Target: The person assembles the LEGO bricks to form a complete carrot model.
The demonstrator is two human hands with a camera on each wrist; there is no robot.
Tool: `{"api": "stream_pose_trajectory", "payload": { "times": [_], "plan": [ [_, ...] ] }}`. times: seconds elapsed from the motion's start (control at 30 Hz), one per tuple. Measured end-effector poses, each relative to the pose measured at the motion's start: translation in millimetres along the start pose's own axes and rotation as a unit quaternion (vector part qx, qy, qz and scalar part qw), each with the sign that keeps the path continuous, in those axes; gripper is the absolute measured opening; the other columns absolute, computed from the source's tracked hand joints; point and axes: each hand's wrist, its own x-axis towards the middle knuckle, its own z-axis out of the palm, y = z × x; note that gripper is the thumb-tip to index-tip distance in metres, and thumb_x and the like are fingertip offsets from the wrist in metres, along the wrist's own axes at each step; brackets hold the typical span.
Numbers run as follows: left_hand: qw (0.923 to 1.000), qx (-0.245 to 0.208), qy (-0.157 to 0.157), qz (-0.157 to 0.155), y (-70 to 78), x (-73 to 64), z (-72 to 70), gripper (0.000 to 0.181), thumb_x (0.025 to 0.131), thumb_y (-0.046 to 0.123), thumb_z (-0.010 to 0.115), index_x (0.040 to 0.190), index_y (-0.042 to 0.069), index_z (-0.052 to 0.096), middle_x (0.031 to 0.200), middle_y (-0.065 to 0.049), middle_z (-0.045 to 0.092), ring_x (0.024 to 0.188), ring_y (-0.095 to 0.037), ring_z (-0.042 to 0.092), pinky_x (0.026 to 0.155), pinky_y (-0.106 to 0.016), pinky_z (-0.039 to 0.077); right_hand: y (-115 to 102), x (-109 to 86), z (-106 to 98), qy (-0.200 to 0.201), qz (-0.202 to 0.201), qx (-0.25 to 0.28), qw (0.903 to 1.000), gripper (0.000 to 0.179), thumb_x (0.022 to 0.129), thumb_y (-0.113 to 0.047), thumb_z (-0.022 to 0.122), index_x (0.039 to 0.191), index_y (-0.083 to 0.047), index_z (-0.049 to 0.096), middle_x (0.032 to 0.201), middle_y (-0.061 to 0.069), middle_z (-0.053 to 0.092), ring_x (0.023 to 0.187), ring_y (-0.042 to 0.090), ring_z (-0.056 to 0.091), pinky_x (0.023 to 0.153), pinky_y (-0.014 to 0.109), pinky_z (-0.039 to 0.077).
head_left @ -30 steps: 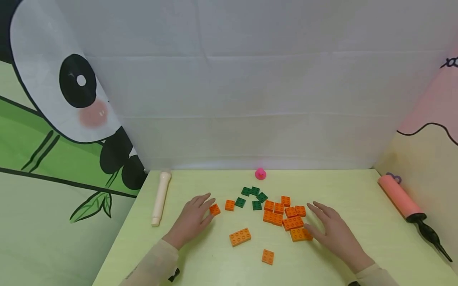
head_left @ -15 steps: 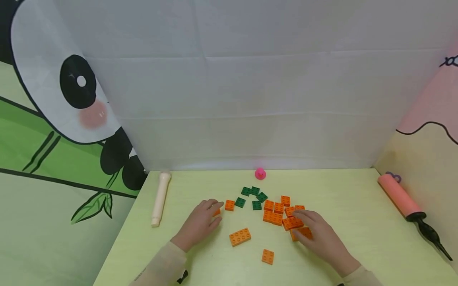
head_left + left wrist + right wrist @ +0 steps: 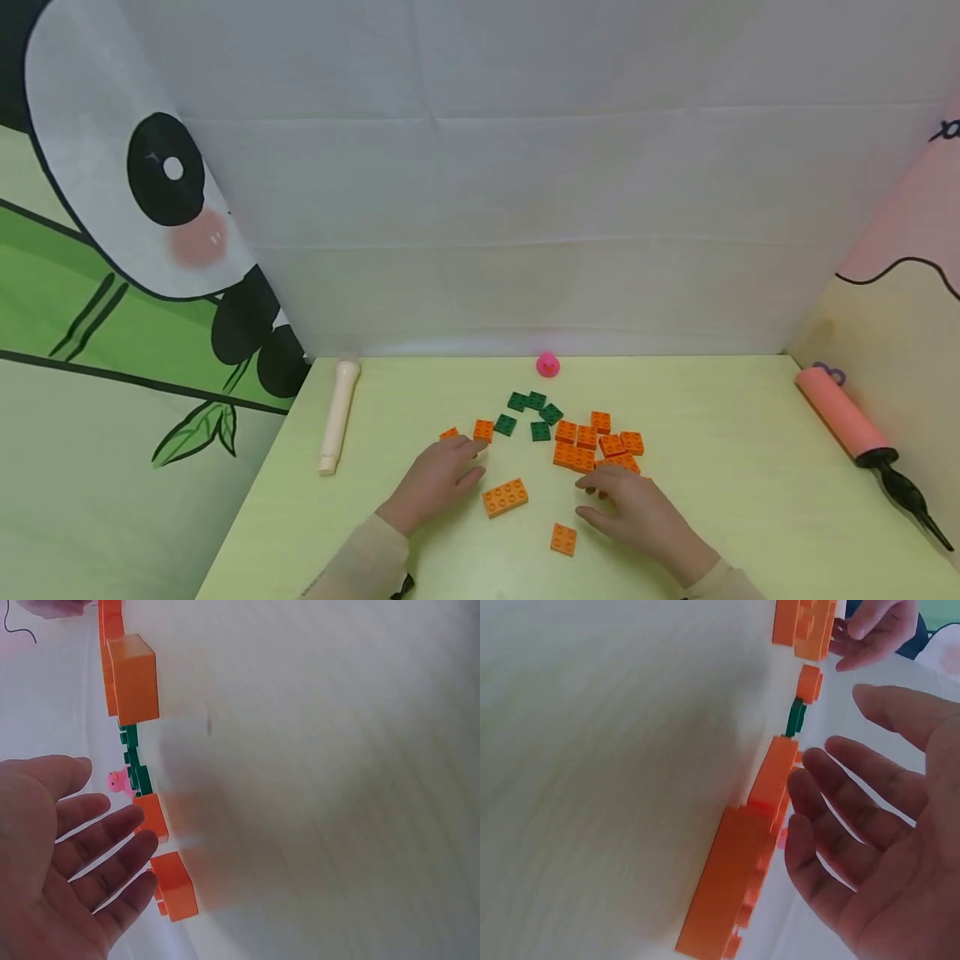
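Hands flank an eight-stud orange brick lying between them.

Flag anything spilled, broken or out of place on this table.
Nothing looks spilled or broken. The orange bricks and green bricks lie at mixed angles; the pink toy, apart from them near the far edge of the table, seems slightly odd, being no brick.

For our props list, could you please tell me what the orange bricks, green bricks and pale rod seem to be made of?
Orange bricks: probably hard plastic, smooth-faced, judging by their crisp edges and moulded round studs.
Green bricks: likely the same plastic, with similar studs and even colour.
Pale rod: perhaps wood or plastic; it looks smooth and evenly pale, with no clear grain to settle which.
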Motion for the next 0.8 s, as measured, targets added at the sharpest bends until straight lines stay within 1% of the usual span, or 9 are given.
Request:
{"api": "stream_pose_trajectory", "payload": {
  "times": [0.1, 0.2, 0.23, 0.33, 0.4, 0.5, 0.67, 0.8],
  "plan": [
    [0.9998, -0.01, -0.016, -0.008, 3.8, 2.0, 2.5, 0.037, 0.104, 0.029, 0.067, 0.134, 0.009, 0.067, 0.121, -0.002, 0.071, 0.103, -0.02, 0.067, 0.093, -0.041, 0.055, -4, 3.0, 6, -0.043, -0.003, 0.018, 0.9989, 0.03, 0.088, -0.035, 0.085, 0.109, -0.015, 0.078, 0.094, -0.013, 0.064, 0.083, 0.006, 0.056, 0.072, 0.027, 0.053],
    [0.9994, -0.025, -0.024, -0.01, 8.6, 3.6, 4.0, 0.034, 0.103, 0.03, 0.067, 0.13, 0.01, 0.07, 0.123, -0.001, 0.071, 0.106, -0.018, 0.068, 0.094, -0.039, 0.055, -6, 4.9, 13, -0.067, -0.005, 0.026, 0.9974, 0.034, 0.086, -0.041, 0.086, 0.107, -0.015, 0.078, 0.089, -0.015, 0.06, 0.079, 0.005, 0.053, 0.069, 0.026, 0.05],
    [0.9992, -0.03, -0.025, -0.008, 10.4, 3.9, 4.4, 0.032, 0.103, 0.029, 0.068, 0.128, 0.01, 0.071, 0.12, 0.0, 0.072, 0.102, -0.016, 0.068, 0.091, -0.038, 0.056, -7, 5.2, 16, -0.072, -0.007, 0.028, 0.997, 0.034, 0.086, -0.042, 0.086, 0.106, -0.016, 0.077, 0.088, -0.016, 0.059, 0.077, 0.005, 0.052, 0.068, 0.026, 0.05],
    [0.9989, -0.039, -0.027, -0.002, 15.5, 5.1, 5.3, 0.026, 0.102, 0.028, 0.069, 0.12, 0.011, 0.074, 0.11, 0.002, 0.072, 0.092, -0.012, 0.065, 0.084, -0.034, 0.056, -9, 5.4, 21, -0.083, -0.002, 0.03, 0.9961, 0.037, 0.084, -0.046, 0.086, 0.105, -0.017, 0.077, 0.086, -0.018, 0.058, 0.075, 0.003, 0.051, 0.067, 0.026, 0.049],
    [0.9987, -0.042, -0.028, 0.0, 19.0, 5.9, 5.5, 0.022, 0.101, 0.027, 0.07, 0.115, 0.011, 0.075, 0.102, 0.004, 0.07, 0.085, -0.009, 0.061, 0.079, -0.032, 0.056, -11, 5.4, 24, -0.09, 0.006, 0.032, 0.9954, 0.038, 0.082, -0.049, 0.087, 0.104, -0.019, 0.076, 0.085, -0.019, 0.057, 0.075, 0.004, 0.051, 0.068, 0.026, 0.048],
    [0.9981, -0.052, -0.032, -0.007, 23.5, 7.1, 5.3, 0.021, 0.099, 0.028, 0.071, 0.111, 0.011, 0.077, 0.094, 0.008, 0.068, 0.077, -0.005, 0.056, 0.074, -0.028, 0.053, -14, 6.1, 26, -0.101, 0.017, 0.034, 0.9941, 0.037, 0.081, -0.05, 0.087, 0.102, -0.021, 0.076, 0.083, -0.018, 0.056, 0.073, 0.005, 0.05, 0.067, 0.026, 0.047],
    [0.9968, -0.059, -0.048, -0.025, 27.7, 7.6, 5.7, 0.03, 0.095, 0.038, 0.075, 0.111, 0.012, 0.078, 0.087, 0.01, 0.063, 0.072, -0.005, 0.051, 0.069, -0.026, 0.049, -18, 7.7, 27, -0.116, 0.018, 0.023, 0.9929, 0.033, 0.081, -0.048, 0.088, 0.1, -0.024, 0.075, 0.079, -0.017, 0.054, 0.071, 0.005, 0.049, 0.064, 0.027, 0.044],
    [0.9961, -0.052, -0.061, -0.039, 28.7, 6.0, 6.0, 0.037, 0.089, 0.046, 0.08, 0.106, 0.013, 0.077, 0.085, 0.01, 0.061, 0.072, -0.006, 0.05, 0.07, -0.028, 0.049, -19, 8.8, 27, -0.115, 0.007, 0.012, 0.9932, 0.031, 0.081, -0.047, 0.088, 0.099, -0.025, 0.075, 0.085, -0.019, 0.057, 0.073, 0.004, 0.05, 0.068, 0.028, 0.048]
  ]
}}
